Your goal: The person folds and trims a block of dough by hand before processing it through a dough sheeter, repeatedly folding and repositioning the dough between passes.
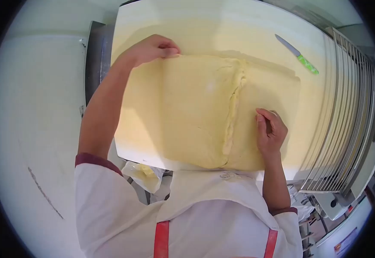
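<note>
A folded sheet of dough (pixel 196 112) lies flat on the desk (pixel 204 30), its seam running down the middle. The left hand (pixel 153 48) pinches the dough's far left corner in a narrow grip; the right hand (pixel 271 131) presses flat and open just right of the seam. A green-handled knife (pixel 298 54) lies beyond the dough's far right corner.

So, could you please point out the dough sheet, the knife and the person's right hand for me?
dough sheet (pixel 196 112), head view, on the folded left flap.
knife (pixel 306 63), head view, on its green handle.
right hand (pixel 271 131), head view, on the back of the hand resting flat on the dough.
</note>
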Tool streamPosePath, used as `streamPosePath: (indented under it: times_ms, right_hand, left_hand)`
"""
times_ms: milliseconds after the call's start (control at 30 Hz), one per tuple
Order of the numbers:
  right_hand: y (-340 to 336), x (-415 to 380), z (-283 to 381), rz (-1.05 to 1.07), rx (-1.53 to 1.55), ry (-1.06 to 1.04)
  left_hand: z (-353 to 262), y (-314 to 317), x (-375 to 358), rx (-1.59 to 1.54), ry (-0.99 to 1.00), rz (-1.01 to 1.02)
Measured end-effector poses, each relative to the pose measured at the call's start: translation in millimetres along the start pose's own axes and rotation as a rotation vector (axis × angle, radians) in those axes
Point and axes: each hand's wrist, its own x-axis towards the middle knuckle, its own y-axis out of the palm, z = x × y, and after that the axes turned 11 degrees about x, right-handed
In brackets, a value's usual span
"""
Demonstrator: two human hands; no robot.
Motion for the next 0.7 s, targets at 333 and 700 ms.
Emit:
streamPosePath:
  times_ms: [333, 700]
  right_hand:
    - [50, -3, 51, 0.094, -0.424, -0.254]
    - [104, -29, 44, -0.061, 0.560, -0.214]
  left_hand:
    - [-27, 16, 50, 0.058, 0.186, -0.363]
    - [-159, 112, 50, 0.714, 0.237, -0.327]
